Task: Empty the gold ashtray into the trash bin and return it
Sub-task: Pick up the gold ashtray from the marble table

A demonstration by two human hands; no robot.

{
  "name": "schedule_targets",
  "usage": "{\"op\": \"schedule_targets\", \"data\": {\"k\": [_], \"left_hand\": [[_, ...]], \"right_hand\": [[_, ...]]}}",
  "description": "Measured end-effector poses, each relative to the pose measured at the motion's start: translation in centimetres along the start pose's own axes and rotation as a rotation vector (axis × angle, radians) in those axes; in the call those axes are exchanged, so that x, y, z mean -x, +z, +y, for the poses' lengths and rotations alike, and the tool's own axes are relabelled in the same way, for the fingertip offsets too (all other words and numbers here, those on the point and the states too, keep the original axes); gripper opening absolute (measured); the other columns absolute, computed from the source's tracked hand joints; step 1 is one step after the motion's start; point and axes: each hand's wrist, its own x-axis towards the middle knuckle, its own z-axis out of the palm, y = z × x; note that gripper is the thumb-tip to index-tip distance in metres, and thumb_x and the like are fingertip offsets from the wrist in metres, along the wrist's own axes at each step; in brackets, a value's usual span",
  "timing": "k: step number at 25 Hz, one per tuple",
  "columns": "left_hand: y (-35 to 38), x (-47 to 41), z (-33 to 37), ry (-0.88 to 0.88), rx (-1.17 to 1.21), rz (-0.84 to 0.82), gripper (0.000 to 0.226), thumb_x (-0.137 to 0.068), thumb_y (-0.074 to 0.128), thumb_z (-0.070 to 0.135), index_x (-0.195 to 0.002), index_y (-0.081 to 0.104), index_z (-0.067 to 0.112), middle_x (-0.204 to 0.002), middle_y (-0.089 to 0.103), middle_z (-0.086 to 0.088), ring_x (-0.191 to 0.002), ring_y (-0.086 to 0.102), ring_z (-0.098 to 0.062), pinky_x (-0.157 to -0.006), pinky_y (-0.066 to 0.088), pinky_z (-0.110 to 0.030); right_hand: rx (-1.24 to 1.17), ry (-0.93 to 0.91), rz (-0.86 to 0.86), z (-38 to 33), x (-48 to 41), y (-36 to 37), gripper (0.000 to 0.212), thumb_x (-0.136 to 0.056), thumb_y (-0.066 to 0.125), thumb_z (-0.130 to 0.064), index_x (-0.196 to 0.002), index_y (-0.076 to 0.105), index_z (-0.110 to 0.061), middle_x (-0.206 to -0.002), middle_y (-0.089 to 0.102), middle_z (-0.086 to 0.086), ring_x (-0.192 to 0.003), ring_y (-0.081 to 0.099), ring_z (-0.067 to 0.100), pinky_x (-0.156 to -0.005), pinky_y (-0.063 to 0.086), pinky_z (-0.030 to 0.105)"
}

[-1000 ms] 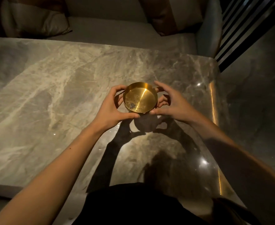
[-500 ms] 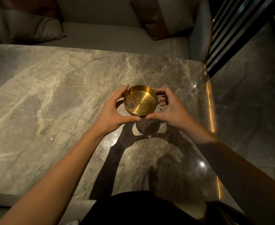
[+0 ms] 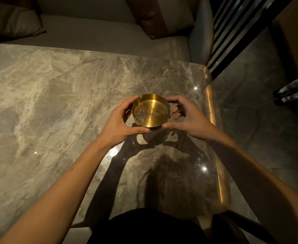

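Since before, we have raised the gold ashtray (image 3: 150,110) clear of the marble table (image 3: 56,103), left hand (image 3: 120,124) and right hand (image 3: 188,118) clasping its rim near the table's right edge.

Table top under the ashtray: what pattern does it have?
The table top is grey-beige marble with pale, irregular veining, polished and reflective; it shows in the head view.

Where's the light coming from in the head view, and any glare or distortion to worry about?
Head view: dim room, one hard source above and ahead, so both hands and the gold ashtray throw sharp shadows toward the camera on the marble table. Specular dots and a bright strip on the table's right edge. Wide-angle bending at the borders. Ash in the ashtray is sharp.
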Motion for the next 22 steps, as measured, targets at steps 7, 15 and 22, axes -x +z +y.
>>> {"op": "schedule_targets", "data": {"k": [7, 15, 22], "left_hand": [[8.6, -2.9, 1.7, -0.071, -0.024, 0.041, 0.11, -0.05, 0.093, 0.028, -0.146, 0.04, 0.017, -0.141, 0.052, 0.008, -0.133, 0.049, -0.006, -0.111, 0.042, -0.03], [26.3, -7.3, 3.7, -0.182, 0.073, 0.044, 0.111, -0.045, 0.094, 0.031, -0.141, 0.043, 0.006, -0.142, 0.055, -0.005, -0.136, 0.049, -0.014, -0.118, 0.034, -0.045], [34.7, -10.9, 3.0, -0.311, 0.173, -0.012, 0.094, -0.053, 0.085, 0.01, -0.138, 0.046, 0.011, -0.126, 0.06, 0.014, -0.122, 0.056, 0.005, -0.108, 0.043, -0.02]], "right_hand": [[0.03, -0.048, 0.028, 6.5, 1.1, -6.7, 0.09, -0.052, 0.086, -0.04, -0.134, 0.05, -0.023, -0.125, 0.052, 0.002, -0.101, 0.057, 0.017, -0.081, 0.051, 0.027], [-0.081, 0.052, -0.011, 17.8, 6.7, -20.3, 0.083, -0.057, 0.091, -0.031, -0.128, 0.048, -0.023, -0.12, 0.059, 0.005, -0.104, 0.06, 0.02, -0.087, 0.054, 0.04], [-0.189, 0.17, 0.042, 24.0, 9.6, -25.8, 0.08, -0.067, 0.085, -0.024, -0.137, 0.048, -0.015, -0.123, 0.059, -0.001, -0.106, 0.06, 0.006, -0.087, 0.053, 0.026]]}}
